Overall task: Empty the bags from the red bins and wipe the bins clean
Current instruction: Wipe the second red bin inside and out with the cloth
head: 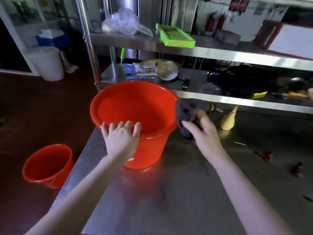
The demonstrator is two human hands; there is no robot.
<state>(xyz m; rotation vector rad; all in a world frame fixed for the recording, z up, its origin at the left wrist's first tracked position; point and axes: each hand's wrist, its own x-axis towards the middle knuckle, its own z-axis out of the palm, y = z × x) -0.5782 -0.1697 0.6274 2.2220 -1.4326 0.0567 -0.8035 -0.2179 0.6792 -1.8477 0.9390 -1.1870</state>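
Note:
A large red bin (135,106) stands upright on the steel table (177,192), with no bag in it. My left hand (121,138) grips its near rim, fingers curled over the edge. My right hand (203,133) holds a dark grey cloth (184,112) bunched against the outside of the bin's right rim. A second, smaller red bin (47,165) sits on the floor to the left, below the table edge, and looks empty too.
Steel shelves (203,51) rise behind the table with a clear plastic bag (123,22), a green tray (174,35), a pan (166,71) and a black bag (242,78). A yellow gourd-like object (227,120) and reddish scraps (265,155) lie on the table. A white bucket (48,63) stands far left.

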